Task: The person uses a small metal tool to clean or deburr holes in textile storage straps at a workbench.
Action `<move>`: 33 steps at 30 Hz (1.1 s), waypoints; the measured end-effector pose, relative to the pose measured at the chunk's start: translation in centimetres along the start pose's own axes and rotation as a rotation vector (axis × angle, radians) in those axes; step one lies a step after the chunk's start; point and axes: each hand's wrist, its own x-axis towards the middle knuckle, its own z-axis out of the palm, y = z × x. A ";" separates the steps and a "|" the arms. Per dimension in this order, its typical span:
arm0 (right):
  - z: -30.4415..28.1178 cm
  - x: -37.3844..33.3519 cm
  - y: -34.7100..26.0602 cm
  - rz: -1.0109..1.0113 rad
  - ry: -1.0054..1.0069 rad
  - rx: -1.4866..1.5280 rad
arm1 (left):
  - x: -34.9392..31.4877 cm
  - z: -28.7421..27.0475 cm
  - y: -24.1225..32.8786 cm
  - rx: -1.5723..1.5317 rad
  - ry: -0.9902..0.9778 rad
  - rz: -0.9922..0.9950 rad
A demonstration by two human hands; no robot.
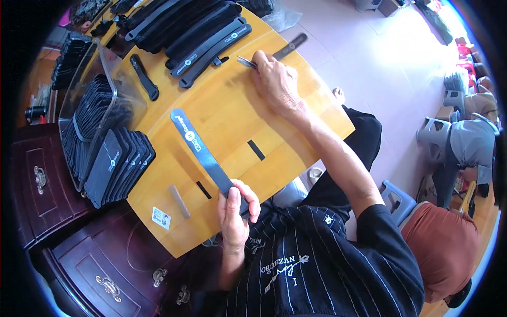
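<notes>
My left hand (236, 214) grips one end of a long dark grey strap (203, 153) with white print. The strap slants up and away over the wooden table (296, 121), its rounded far end free. At the table's far right, my right hand (275, 82) is closed around a thin metal tool (247, 62) with pointed blades, mostly hidden by the fingers. Just beyond that hand, another printed strap (290, 46) sticks out past the table edge; whether the hand touches it I cannot tell. Two short black strips (256, 150) and a narrow grey strip (179, 201) lie on the table.
Bundles of dark straps (206, 31) are piled at the far edge, with a single strap (144, 77) beside them. A clear plastic bin (108, 105) holds stacked straps at left, above dark drawers (105, 269). A white label (161, 217) lies near the table's front corner. Stools (435, 137) and people are at right.
</notes>
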 end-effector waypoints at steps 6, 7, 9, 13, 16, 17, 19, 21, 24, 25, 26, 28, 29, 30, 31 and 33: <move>-0.1 0.3 -1.5 -0.111 -0.021 0.051 | 0.0 -0.2 -0.3 0.019 0.005 -0.011; 0.0 0.5 -1.7 -0.118 -0.044 0.084 | 0.3 -0.4 -0.3 0.021 0.004 -0.009; 0.1 0.6 -2.0 -0.110 -0.044 0.093 | 0.7 -0.9 -0.1 0.028 0.005 -0.006; 0.1 0.9 -2.2 -0.090 -0.104 0.122 | 0.9 -1.3 -0.3 0.039 0.000 -0.012; 0.0 1.0 -2.5 -0.080 -0.101 0.117 | 0.9 -1.8 -0.4 -0.074 -0.092 -0.030; 0.0 1.1 -2.6 -0.080 -0.095 0.121 | 0.9 -1.7 -0.5 -0.067 -0.095 -0.027; -0.3 1.2 -2.7 -0.029 -0.112 0.168 | 0.7 -1.1 -0.3 -0.077 -0.100 -0.017; -1.2 1.2 -2.6 -0.054 -0.110 0.152 | 0.3 -1.0 -0.3 -0.124 -0.151 0.003; -1.6 1.1 -2.9 -0.075 -0.118 0.146 | -0.2 -0.3 -0.1 -0.072 -0.140 0.068; -1.7 1.1 -2.8 -0.062 -0.130 0.142 | -0.3 -0.1 -0.1 -0.067 -0.143 0.074; -1.5 1.1 -2.7 -0.031 -0.135 0.152 | -0.5 0.2 -0.1 -0.061 -0.151 0.087; -0.7 1.0 -2.4 -0.046 -0.094 0.154 | -0.9 0.4 -0.3 -0.019 -0.164 0.146; -0.4 1.1 -2.1 -0.056 -0.057 0.152 | -1.1 0.6 -0.3 -0.013 -0.156 0.151; -0.2 1.4 -1.5 -0.094 -0.008 0.148 | -1.0 0.9 -0.3 0.000 -0.178 0.169; 0.5 1.2 -1.2 -0.133 0.025 0.152 | -1.3 0.8 -0.4 0.013 -0.183 0.183; -0.4 1.0 -2.1 -0.034 -0.082 0.081 | -1.6 0.0 0.0 -0.045 -0.215 0.198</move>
